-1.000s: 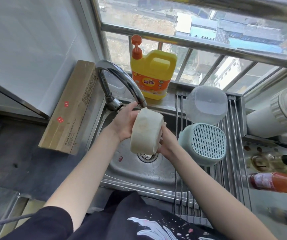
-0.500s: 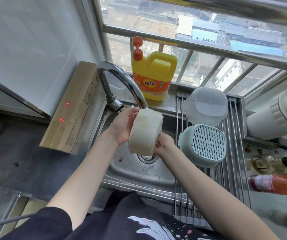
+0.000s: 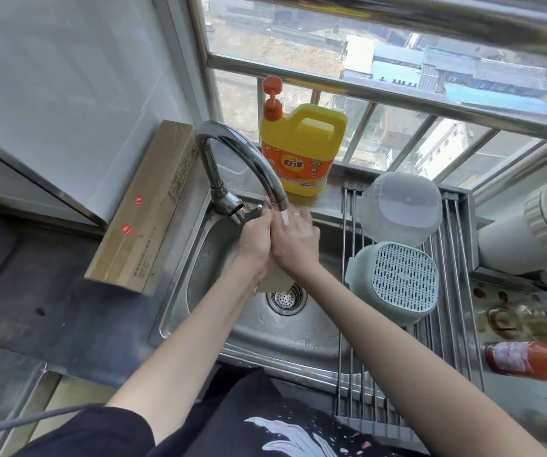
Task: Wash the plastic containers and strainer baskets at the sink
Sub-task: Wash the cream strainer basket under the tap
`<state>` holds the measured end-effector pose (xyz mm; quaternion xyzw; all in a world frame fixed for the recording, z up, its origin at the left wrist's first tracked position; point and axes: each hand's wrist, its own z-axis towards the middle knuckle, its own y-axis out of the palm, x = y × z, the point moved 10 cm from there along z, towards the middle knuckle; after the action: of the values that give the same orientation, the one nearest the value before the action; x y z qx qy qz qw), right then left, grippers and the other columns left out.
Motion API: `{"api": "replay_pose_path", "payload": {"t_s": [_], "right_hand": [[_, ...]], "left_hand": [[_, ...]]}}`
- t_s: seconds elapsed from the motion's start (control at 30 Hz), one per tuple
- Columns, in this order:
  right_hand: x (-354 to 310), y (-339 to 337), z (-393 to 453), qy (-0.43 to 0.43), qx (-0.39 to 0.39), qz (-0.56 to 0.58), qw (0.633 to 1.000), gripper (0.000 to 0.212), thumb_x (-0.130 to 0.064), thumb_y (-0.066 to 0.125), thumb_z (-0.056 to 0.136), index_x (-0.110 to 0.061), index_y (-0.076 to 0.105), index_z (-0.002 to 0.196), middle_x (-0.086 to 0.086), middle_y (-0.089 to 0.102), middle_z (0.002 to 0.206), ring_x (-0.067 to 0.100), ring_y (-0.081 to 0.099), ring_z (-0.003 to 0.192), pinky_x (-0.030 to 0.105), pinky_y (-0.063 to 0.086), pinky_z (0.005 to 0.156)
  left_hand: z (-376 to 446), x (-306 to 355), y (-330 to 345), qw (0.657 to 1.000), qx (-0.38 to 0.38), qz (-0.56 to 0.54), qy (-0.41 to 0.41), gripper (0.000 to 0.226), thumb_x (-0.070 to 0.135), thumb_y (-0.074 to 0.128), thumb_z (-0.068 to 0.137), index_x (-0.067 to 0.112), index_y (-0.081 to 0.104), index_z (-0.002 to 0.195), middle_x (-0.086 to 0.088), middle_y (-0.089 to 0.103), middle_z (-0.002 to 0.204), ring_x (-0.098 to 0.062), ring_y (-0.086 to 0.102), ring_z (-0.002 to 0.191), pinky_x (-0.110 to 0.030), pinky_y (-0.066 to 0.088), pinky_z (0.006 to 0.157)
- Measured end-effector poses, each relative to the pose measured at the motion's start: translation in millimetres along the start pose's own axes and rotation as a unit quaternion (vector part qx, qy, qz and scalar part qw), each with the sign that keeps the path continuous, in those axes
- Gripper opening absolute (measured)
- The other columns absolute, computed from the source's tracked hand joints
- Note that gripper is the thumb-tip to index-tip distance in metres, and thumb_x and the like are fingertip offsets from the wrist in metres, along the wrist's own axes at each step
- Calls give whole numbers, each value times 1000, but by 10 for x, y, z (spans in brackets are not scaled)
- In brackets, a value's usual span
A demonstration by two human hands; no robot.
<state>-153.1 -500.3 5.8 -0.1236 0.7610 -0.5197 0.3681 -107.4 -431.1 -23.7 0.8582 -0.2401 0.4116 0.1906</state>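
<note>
A: Where are the hands sitting rn?
B: Both are meeting under the faucet [image 3: 242, 159] spout, over the sink [image 3: 298, 331]. The left hand [image 3: 255, 240] and right hand [image 3: 295, 240] are pressing side by side, touching each other.
A: Are they holding anything?
B: The right hand's fingers are lying fairly straight, with a thin stream of water hitting them. For the left hand, can't tell how its fingers are lying; they're hidden behind the hand's back, up by the faucet lever [image 3: 247, 213].
A: And the white container?
B: A pale container [image 3: 273, 282] is showing just below the wrists, next to the drain [image 3: 286, 298]. It's mostly hidden by the forearms; can't tell whether either hand is gripping it.
A: The other pieces?
B: To the right of the right hand, on the drying rack [image 3: 456, 341], a green strainer basket [image 3: 394, 282] is lying bottom-up. A clear tub [image 3: 400, 209] is sitting just beyond it, touching or nearly so.
A: Anything else nearby?
B: Beyond the hands, a yellow detergent jug [image 3: 302, 150] is standing on the sill. Left of the left hand, a cardboard box [image 3: 143, 209] is leaning on the wall. Far right, a red sauce bottle [image 3: 529, 361] is lying on the surface.
</note>
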Motion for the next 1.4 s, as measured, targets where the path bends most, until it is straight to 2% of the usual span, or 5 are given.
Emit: {"api": "replay_pose_path", "payload": {"t_s": [0.43,0.93,1.1,1.2,1.4], "right_hand": [[-224,-247,-388,-167,185,-27,968,42,-32,33,94,-20,61,124,5,65,120,30,50,124,42,33,96],[-46,10,-84,7,-64,91,994,45,-49,31,97,-38,33,140,3,22,149,33,38,127,45,37,98],[207,183,1,63,-146,397,904,43,-53,51,85,-30,59,120,4,50,137,21,45,126,43,36,106],[340,317,-97,171,-143,556,801,26,-35,51,86,-13,63,95,3,62,86,21,56,75,32,44,65],[749,588,-521,433,-183,630,618,34,-27,40,88,-11,57,63,8,62,65,22,56,66,34,43,70]], "left_hand": [[159,75,-9,994,-19,-100,-31,42,25,28,102,5,62,89,-10,68,83,-21,67,82,-27,56,75],[132,317,-256,968,51,237,68,44,28,30,99,3,62,114,-11,62,116,-24,55,109,-35,41,95],[28,49,-24,992,-115,1,-49,43,35,33,97,15,62,75,-2,64,60,-20,59,62,-24,47,52],[-97,-15,116,975,-179,-56,-118,69,57,24,94,5,67,80,-12,67,68,-25,62,60,-25,47,56],[-284,31,211,951,-288,74,-81,64,67,36,82,19,76,90,-6,72,92,-20,63,79,-29,43,64]]}}
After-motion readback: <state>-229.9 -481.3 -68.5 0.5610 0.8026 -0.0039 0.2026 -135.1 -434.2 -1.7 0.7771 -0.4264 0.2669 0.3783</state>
